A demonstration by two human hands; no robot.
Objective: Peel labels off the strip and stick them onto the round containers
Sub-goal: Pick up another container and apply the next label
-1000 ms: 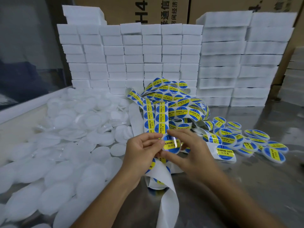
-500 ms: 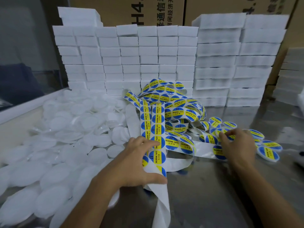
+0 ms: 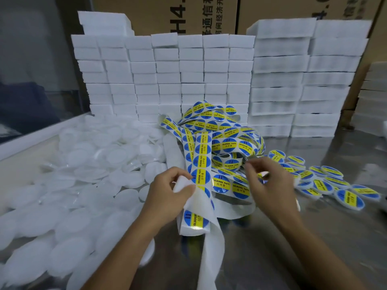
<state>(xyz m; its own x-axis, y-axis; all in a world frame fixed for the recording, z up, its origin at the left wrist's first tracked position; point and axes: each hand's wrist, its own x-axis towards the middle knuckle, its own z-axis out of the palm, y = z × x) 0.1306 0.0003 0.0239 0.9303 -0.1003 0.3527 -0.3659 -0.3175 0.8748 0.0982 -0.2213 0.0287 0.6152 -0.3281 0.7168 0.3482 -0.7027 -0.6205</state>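
A shiny metal table (image 3: 314,237) carries everything here. On its left side lies a big heap of plain white round containers (image 3: 83,174). In the middle sits a tangled strip of blue and yellow labels (image 3: 222,143). To the right lie labelled containers (image 3: 326,181) in a loose cluster. Stacks of white foam blocks (image 3: 188,80) stand along the back.

Both forearms are bare to the frame's edge, with no sleeves, gloves or jewellery.

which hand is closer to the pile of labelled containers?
Right. The right hand hovers just left of the labelled containers; the left hand grips the label strip, farther left.
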